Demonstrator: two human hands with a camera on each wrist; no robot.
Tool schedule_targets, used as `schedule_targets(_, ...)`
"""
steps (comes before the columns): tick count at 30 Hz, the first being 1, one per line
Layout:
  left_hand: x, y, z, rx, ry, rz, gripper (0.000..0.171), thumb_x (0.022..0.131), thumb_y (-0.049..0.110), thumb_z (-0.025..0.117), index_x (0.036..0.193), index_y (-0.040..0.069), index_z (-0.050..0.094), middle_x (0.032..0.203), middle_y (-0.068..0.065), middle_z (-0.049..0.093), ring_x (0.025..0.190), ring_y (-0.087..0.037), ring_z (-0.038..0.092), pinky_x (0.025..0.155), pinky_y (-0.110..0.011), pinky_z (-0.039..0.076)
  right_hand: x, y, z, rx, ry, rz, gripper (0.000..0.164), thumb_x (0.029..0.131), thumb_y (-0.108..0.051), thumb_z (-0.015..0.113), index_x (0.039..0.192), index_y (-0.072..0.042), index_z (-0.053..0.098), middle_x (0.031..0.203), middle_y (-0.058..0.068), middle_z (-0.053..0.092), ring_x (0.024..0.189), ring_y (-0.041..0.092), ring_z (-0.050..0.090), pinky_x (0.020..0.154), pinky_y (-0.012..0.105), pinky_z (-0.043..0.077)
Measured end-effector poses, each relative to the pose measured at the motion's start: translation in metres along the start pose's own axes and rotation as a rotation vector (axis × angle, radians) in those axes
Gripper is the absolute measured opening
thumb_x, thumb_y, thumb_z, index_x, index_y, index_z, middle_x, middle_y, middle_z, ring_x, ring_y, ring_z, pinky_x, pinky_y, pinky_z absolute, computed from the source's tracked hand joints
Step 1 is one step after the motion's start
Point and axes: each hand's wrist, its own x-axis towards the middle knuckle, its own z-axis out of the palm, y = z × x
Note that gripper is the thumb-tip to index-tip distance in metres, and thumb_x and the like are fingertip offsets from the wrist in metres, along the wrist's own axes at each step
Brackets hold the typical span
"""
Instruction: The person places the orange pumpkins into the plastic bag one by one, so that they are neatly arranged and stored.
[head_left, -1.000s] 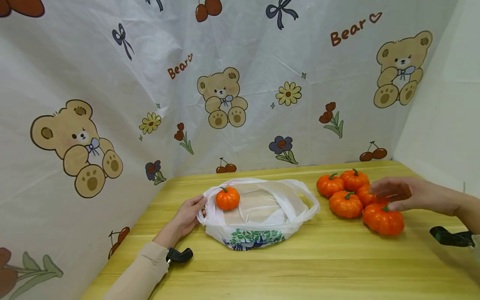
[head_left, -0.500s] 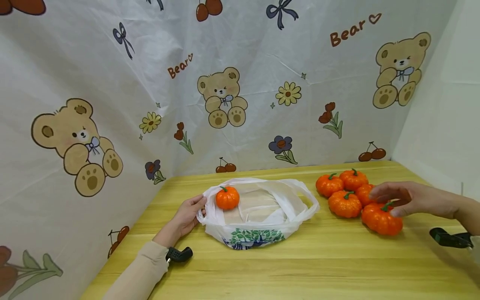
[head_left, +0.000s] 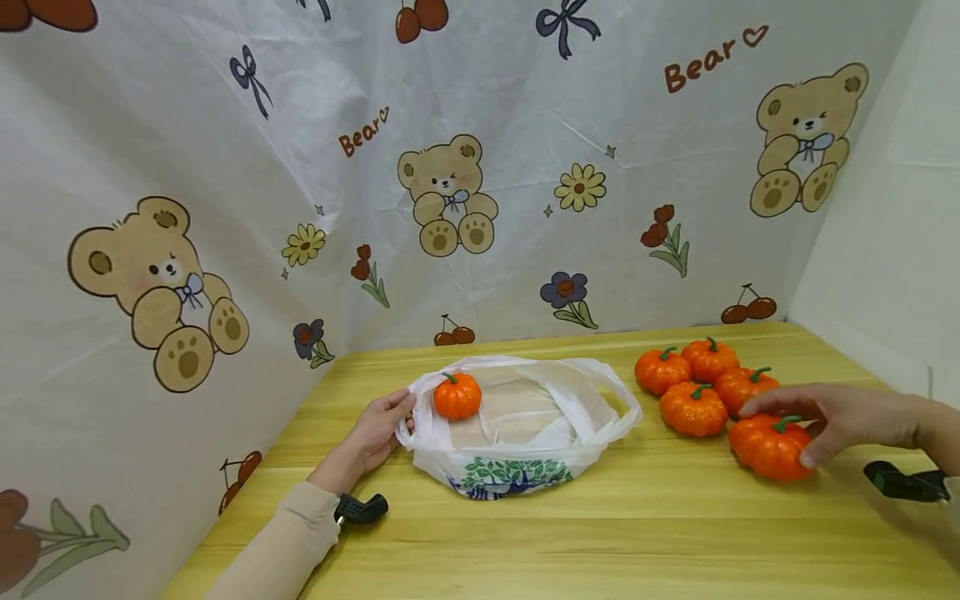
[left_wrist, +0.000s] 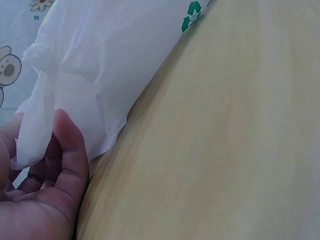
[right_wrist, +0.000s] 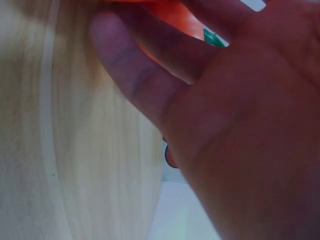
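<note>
Okay, the left wrist view gives us what the head view barely does: the left hand pinching the white plastic bag at its edge, plastic between thumb and finger. Only there do we get the green recycling mark; only the head view has the tree print. Right wrist view: just a patch of orange past the fingers, so we go by the head view, where the right hand grips the front pumpkin, thumb at its near right side, fingers over its far side. That pumpkin sits on the table, just beside the other four pumpkins. Container: the bag lies on the table, mouth open upward; we see one small pumpkin in its left end, stem up.
</note>
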Motion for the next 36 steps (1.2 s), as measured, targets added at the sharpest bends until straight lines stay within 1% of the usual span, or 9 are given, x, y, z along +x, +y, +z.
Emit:
schedule_targets(2,0.0,0.0,0.0,-0.002,0.002,0.002,0.064,0.109,0.028,0.053,0.162,0.001,0.027,0.139,-0.015,0.051,0.079,-0.009,0.054,0.065,-0.018,0.053,-0.001,0.004,0.001,-0.036,0.008,-0.009,0.066,0.09,0.0,0.074,0.15,-0.01,0.05,0.145,-0.03,0.05,0.125,-0.014,0.046,0.091,0.018,0.048)
schedule_targets(5,0.001,-0.001,0.001,-0.003,0.008,-0.001,0.063,0.109,0.027,0.054,0.161,0.002,0.03,0.137,-0.014,0.053,0.079,-0.01,0.054,0.066,-0.018,0.053,-0.002,0.009,0.003,-0.063,0.02,-0.012,0.071,0.087,-0.001,0.077,0.151,-0.012,0.049,0.145,-0.031,0.048,0.124,-0.013,0.046,0.09,0.018,0.048)
schedule_targets(13,-0.002,-0.005,0.004,-0.006,0.015,-0.013,0.061,0.109,0.027,0.054,0.161,0.002,0.031,0.134,-0.013,0.054,0.079,-0.009,0.054,0.066,-0.019,0.053,-0.001,0.01,0.006,-0.057,0.013,-0.028,0.071,0.084,-0.004,0.078,0.15,-0.013,0.051,0.145,-0.024,0.053,0.124,-0.007,0.051,0.091,0.019,0.05)
schedule_targets(17,-0.002,-0.007,0.004,-0.005,0.014,-0.008,0.059,0.11,0.026,0.053,0.16,0.002,0.033,0.13,-0.011,0.056,0.078,-0.009,0.054,0.066,-0.019,0.052,0.0,0.002,0.003,-0.013,0.0,-0.036,0.07,0.084,-0.002,0.077,0.149,-0.011,0.051,0.145,-0.017,0.057,0.126,-0.004,0.052,0.094,0.019,0.05)
schedule_targets(19,-0.002,-0.007,0.003,-0.006,0.008,-0.006,0.059,0.11,0.027,0.053,0.16,0.002,0.033,0.128,-0.01,0.056,0.078,-0.009,0.054,0.066,-0.018,0.052,0.001,-0.004,0.002,0.001,0.0,-0.03,0.069,0.086,-0.004,0.076,0.15,-0.01,0.05,0.146,-0.017,0.056,0.126,-0.004,0.052,0.093,0.02,0.05)
schedule_targets(23,-0.002,-0.007,0.002,-0.006,0.007,-0.004,0.058,0.11,0.026,0.052,0.16,0.002,0.034,0.124,-0.009,0.057,0.077,-0.009,0.054,0.065,-0.018,0.052,0.005,-0.014,0.0,0.028,0.003,-0.023,0.065,0.091,-0.005,0.07,0.152,-0.009,0.047,0.148,-0.019,0.053,0.128,-0.004,0.05,0.093,0.023,0.05)
schedule_targets(29,-0.001,-0.005,0.0,-0.006,0.01,-0.006,0.058,0.11,0.027,0.052,0.159,0.003,0.034,0.122,-0.008,0.057,0.076,-0.009,0.053,0.064,-0.019,0.052,0.013,-0.026,-0.002,0.014,0.021,-0.031,0.063,0.093,-0.006,0.064,0.153,-0.009,0.045,0.149,-0.019,0.051,0.127,0.0,0.052,0.093,0.024,0.051)
schedule_targets(33,-0.001,-0.003,0.001,-0.007,0.009,-0.002,0.058,0.109,0.028,0.053,0.159,0.003,0.035,0.123,-0.008,0.058,0.077,-0.009,0.054,0.065,-0.018,0.052,0.015,-0.034,-0.003,-0.001,0.048,-0.014,0.061,0.095,-0.008,0.062,0.154,-0.011,0.043,0.149,-0.023,0.049,0.127,-0.002,0.05,0.093,0.025,0.05)
schedule_targets(36,-0.001,-0.001,0.002,-0.007,0.01,-0.002,0.057,0.11,0.026,0.052,0.159,0.003,0.035,0.12,-0.007,0.058,0.076,-0.008,0.054,0.065,-0.019,0.053,0.018,-0.039,-0.003,-0.009,0.083,-0.025,0.061,0.097,-0.008,0.06,0.155,-0.013,0.042,0.15,-0.022,0.047,0.127,-0.003,0.049,0.093,0.025,0.05)
